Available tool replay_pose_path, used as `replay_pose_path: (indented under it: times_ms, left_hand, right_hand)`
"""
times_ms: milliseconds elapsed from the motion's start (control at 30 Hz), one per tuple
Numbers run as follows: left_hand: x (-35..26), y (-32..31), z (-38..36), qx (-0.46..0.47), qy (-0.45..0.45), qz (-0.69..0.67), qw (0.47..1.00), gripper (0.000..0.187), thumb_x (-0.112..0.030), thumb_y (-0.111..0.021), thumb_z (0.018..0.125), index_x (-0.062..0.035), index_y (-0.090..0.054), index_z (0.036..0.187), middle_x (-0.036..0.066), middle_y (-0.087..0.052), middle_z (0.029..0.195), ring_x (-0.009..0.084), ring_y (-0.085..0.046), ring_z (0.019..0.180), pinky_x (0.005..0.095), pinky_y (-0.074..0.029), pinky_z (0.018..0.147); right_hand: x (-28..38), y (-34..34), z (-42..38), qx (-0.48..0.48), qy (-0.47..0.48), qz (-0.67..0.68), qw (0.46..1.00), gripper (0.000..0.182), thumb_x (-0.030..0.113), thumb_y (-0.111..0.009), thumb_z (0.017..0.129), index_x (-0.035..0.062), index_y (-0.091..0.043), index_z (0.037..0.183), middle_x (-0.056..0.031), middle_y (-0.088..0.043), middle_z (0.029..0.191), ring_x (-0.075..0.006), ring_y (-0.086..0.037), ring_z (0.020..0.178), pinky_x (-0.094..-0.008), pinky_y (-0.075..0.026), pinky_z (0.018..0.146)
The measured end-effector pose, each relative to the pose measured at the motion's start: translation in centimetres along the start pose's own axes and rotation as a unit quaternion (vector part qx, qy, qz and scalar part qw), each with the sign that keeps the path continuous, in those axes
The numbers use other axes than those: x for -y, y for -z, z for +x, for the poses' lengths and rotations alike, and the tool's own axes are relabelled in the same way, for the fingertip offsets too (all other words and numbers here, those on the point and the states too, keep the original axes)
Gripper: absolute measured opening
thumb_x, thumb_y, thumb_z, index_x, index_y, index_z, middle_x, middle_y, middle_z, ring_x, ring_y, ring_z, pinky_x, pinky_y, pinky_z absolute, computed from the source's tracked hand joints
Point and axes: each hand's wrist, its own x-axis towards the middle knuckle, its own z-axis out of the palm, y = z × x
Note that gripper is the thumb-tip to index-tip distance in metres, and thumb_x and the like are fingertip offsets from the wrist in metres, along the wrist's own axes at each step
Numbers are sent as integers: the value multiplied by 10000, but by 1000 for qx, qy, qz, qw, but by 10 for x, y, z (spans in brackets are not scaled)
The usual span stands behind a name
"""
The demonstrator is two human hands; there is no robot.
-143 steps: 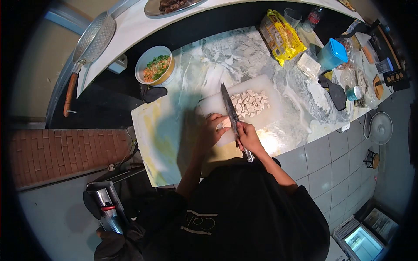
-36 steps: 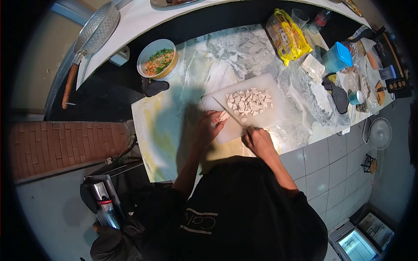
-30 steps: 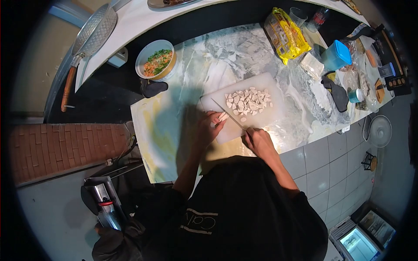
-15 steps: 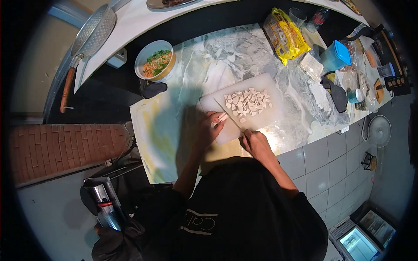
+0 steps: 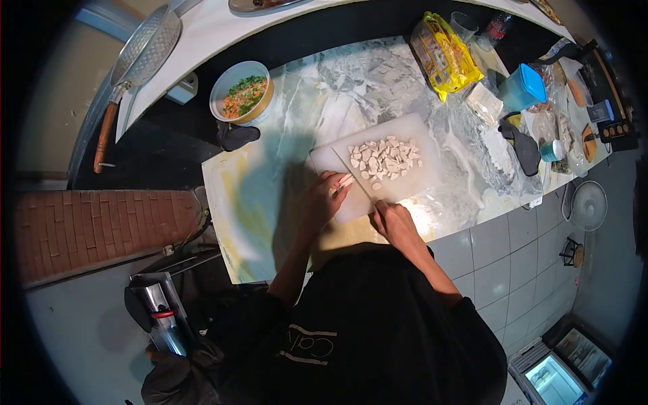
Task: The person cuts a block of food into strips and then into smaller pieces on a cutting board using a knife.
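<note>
My right hand is closed around the handle of a kitchen knife, whose long blade slants across the white cutting board. Just left of the blade, my left hand pinches a few pale, stick-shaped pieces of food, their cut ends close beside the knife. Right of the blade lies a spread of small pale chunks, some of them round slices. My left palm hides part of the held sticks.
A bowl of chopped orange and green vegetables stands at the back left, a dark cloth below it. Toward the right are a yellow food packet, a blue-lidded container and a dark cloth or mitt. A strainer-like pan rests on the ledge.
</note>
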Motion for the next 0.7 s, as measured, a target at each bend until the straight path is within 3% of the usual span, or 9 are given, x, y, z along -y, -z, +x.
replay_pose_path:
  times_ms: [367,700]
  left_hand:
    - [-7,-1,-1,0,16,20,1000,248,-18,-696,782,-13,-617,1016,119,-607,949,270,-600,793,349,-497,727]
    - [-6,-1,-2,28,16,57,998,296,10,-683,767,-15,-583,1045,152,-603,1012,330,-610,906,384,-498,755]
  right_hand:
    - [1,-4,2,21,4,-32,999,197,96,-616,829,-27,-545,965,-240,-614,722,-418,-618,664,-479,-507,596]
    - [3,-8,-2,2,6,-46,999,117,71,-594,829,-18,-529,870,-233,-602,665,-423,-612,669,-477,-502,596]
